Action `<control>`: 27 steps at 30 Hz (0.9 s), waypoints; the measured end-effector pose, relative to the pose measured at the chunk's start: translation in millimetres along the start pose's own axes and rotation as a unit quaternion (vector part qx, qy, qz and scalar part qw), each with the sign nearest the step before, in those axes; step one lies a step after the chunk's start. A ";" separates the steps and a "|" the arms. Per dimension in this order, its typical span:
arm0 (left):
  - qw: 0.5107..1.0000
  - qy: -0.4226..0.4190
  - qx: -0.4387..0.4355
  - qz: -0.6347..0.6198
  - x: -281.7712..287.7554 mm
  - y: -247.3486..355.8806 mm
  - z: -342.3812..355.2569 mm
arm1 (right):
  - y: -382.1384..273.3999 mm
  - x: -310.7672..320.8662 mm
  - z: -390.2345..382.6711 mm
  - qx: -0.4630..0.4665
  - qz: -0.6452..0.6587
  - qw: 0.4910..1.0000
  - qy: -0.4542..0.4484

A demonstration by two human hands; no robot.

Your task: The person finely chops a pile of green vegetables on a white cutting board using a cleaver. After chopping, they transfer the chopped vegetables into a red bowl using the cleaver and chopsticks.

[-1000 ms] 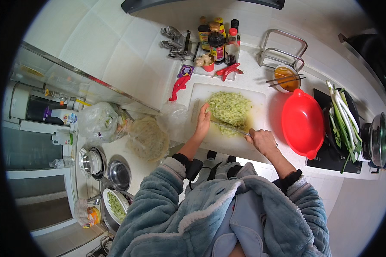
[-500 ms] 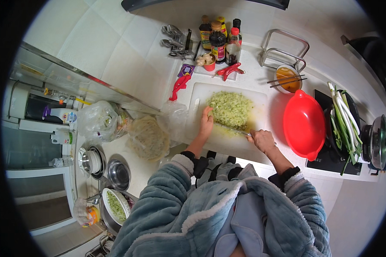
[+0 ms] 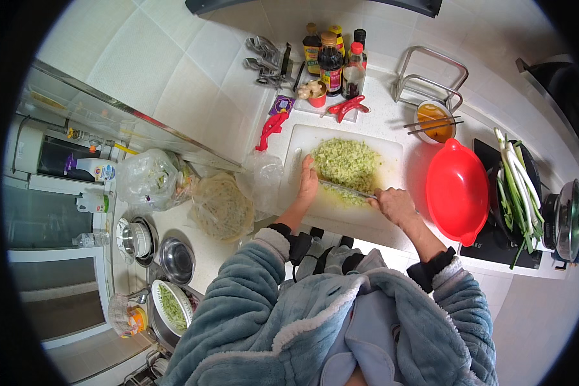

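Note:
A heap of finely chopped pale green vegetable lies on a white cutting board. My right hand is closed around the handle of a kitchen knife. Its blade slants up and left along the near side of the heap, with chopped bits on both sides. At the heap's left edge, my left hand has its fingers stretched out beside the front end of the blade. Whether its fingertips press on the blade is hard to make out.
Right of the board stands a red basin, then spring onions. Behind are a bowl of orange liquid with chopsticks, red chillies and sauce bottles. A plastic-covered stack of flat rounds lies to the left.
The knife's front end has swung away from me into the heap's near edge, so the blade slants more. A strip of chopped bits now lies on its near side. Both hands stay nearly in place.

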State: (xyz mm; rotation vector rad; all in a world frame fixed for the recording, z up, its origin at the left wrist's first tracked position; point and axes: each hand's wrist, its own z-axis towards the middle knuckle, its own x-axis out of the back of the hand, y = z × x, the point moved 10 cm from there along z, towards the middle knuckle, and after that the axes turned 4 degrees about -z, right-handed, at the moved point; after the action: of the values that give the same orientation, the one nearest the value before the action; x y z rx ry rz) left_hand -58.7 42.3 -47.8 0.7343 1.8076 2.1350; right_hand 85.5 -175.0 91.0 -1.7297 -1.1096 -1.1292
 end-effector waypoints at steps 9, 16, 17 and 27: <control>0.998 -0.027 0.017 -0.048 11.3 13.2 -10.0 | -22.3 20.7 -16.5 0.010 -0.005 0.999 0.053; 0.988 0.005 -0.005 0.153 2.0 22.3 -5.4 | 7.1 14.4 11.0 0.004 0.004 1.000 -0.026; 0.988 0.031 0.027 0.149 7.6 20.2 -4.8 | 8.3 7.9 8.0 -0.011 0.003 0.999 -0.043; 0.993 -0.026 -0.007 0.116 -9.6 33.0 -10.3 | -3.4 -8.2 -29.5 -0.038 0.041 0.998 0.037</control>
State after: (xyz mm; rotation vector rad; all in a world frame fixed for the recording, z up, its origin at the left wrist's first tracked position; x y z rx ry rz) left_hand -51.7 22.2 -18.9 1.0314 1.7527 2.2439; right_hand 72.6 -202.9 92.7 -1.7614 -0.9522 -1.1885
